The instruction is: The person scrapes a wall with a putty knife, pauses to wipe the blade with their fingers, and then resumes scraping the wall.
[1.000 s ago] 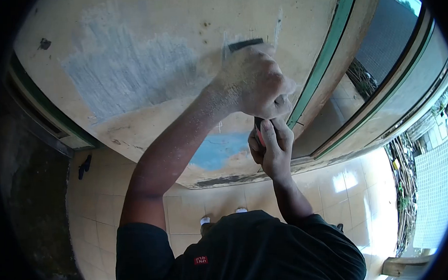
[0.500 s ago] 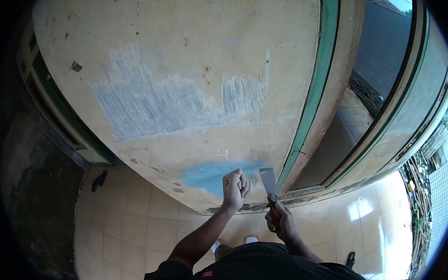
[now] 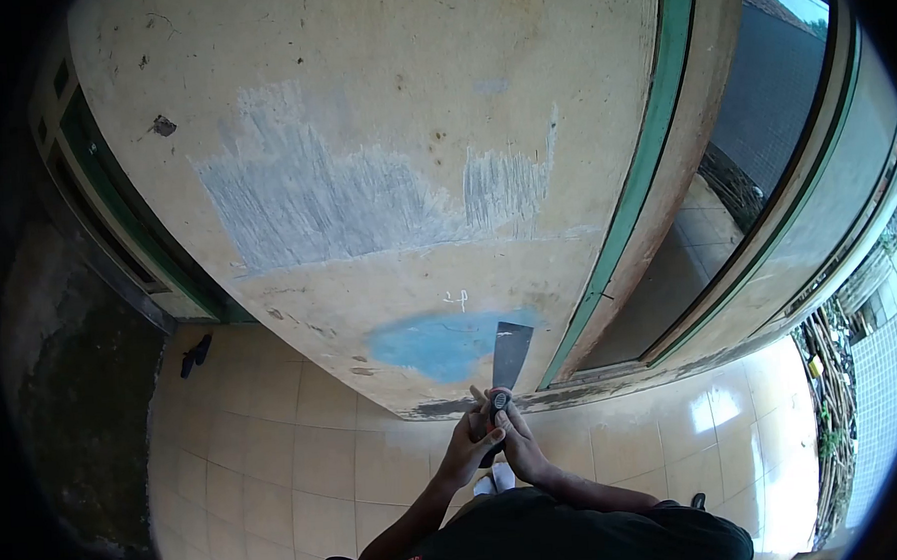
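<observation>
Since a second ago: left hand (image 3: 468,447) rejoined right hand (image 3: 521,442); both clench flat steel scraper (image 3: 509,355) (blade on blue patch (image 3: 436,343)), scraping lower.

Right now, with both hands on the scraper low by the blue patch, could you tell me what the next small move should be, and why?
Probably press the scraper blade flat onto the blue patch and push upward. Both the left hand and right hand grip the handle, the blade lies at the patch's right edge, and that paint looks unscraped, unlike the grey scraped area above.
</observation>
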Motion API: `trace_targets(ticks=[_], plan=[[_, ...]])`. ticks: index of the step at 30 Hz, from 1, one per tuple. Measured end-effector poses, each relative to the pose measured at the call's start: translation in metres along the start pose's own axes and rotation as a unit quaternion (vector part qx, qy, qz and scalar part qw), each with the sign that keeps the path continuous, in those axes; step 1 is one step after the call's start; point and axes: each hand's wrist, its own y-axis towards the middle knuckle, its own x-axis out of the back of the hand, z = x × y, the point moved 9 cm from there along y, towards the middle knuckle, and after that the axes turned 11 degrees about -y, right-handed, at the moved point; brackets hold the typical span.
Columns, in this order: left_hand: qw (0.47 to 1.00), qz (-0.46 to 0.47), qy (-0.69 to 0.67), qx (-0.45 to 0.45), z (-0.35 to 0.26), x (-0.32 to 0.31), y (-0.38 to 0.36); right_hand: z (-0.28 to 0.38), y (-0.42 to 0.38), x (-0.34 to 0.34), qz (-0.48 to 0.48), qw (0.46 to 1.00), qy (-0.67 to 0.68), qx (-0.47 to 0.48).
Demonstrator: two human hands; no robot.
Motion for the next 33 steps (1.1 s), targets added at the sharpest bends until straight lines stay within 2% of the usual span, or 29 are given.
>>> trace_targets(ticks=[2,3,5,6,7,9,10,11,13,15,17,18,19,20,21,23,24,25,27,28,29,31,33], plan=[[0.998,-0.021,-0.063,-0.005,-0.005,0.008,-0.008,0.006,0.003,-0.019,0.071,0.997,-0.012,0.023],[0.998,-0.016,-0.068,-0.004,-0.007,0.011,-0.011,0.007,0.006,-0.021,0.067,0.997,-0.017,0.024],[0.993,-0.002,-0.121,-0.003,-0.006,0.018,-0.017,0.012,0.007,-0.034,0.127,0.986,-0.092,0.055],[0.989,0.018,-0.147,-0.018,-0.011,0.015,-0.019,0.002,0.006,-0.033,0.137,0.986,-0.097,-0.006],[0.988,0.022,-0.155,-0.016,-0.012,0.013,-0.02,0.004,0.005,-0.032,0.134,0.985,-0.104,-0.009],[0.982,0.033,-0.177,-0.06,-0.024,0.008,-0.022,0.036,0.004,-0.043,0.167,0.96,-0.208,0.09],[0.98,0.021,-0.167,-0.105,-0.025,0.013,-0.018,0.031,-0.003,-0.041,0.184,0.971,-0.146,-0.052],[0.979,0.021,-0.174,-0.105,-0.023,0.012,-0.018,0.029,-0.001,-0.04,0.184,0.969,-0.152,-0.056],[0.953,0.045,-0.238,-0.182,-0.047,0.004,-0.027,0.042,0.003,-0.043,0.194,0.96,-0.198,0.037],[0.946,0.055,-0.253,-0.193,-0.058,0.002,-0.029,0.054,0.012,-0.042,0.202,0.95,-0.239,0.001],[0.938,0.111,-0.312,-0.105,-0.044,0.002,-0.021,0.111,0.026,-0.018,-0.015,0.968,-0.171,0.182],[0.928,0.137,-0.295,-0.181,-0.068,-0.012,-0.022,0.128,0.033,-0.018,-0.009,0.968,-0.171,0.184],[0.927,0.137,-0.294,-0.188,-0.069,-0.01,-0.016,0.169,0.029,-0.033,0.034,0.894,-0.306,0.327],[0.915,0.202,-0.294,-0.189,-0.072,-0.019,-0.01,0.199,0.021,-0.053,0.076,0.777,-0.426,0.458],[0.899,0.267,-0.292,-0.188,-0.075,-0.027,-0.006,0.214,0.033,-0.059,0.08,0.773,-0.425,0.464],[0.883,0.271,-0.336,-0.182,-0.069,-0.031,0.01,0.22,0.014,-0.108,0.263,0.568,-0.467,0.625],[0.87,0.297,-0.329,-0.216,-0.07,-0.033,0.018,0.228,0.017,-0.125,0.252,0.504,-0.485,0.669],[0.856,0.322,-0.32,-0.248,-0.074,-0.037,0.022,0.234,0.025,-0.128,0.252,0.504,-0.484,0.669],[0.857,0.306,-0.343,-0.232,-0.078,-0.041,0.038,0.196,0.051,-0.14,0.364,0.361,-0.65,0.561],[0.861,0.297,-0.328,-0.251,-0.087,-0.041,0.045,0.198,0.059,-0.144,0.331,0.341,-0.63,0.615],[0.864,0.288,-0.312,-0.272,-0.096,-0.042,0.053,0.197,0.068,-0.144,0.332,0.338,-0.63,0.615],[0.862,0.319,-0.283,-0.275,-0.113,-0.047,0.069,0.193,0.094,-0.145,0.342,0.277,-0.682,0.585],[0.854,0.329,-0.254,-0.314,-0.13,-0.053,0.071,0.198,0.113,-0.147,0.33,0.265,-0.686,0.592]])
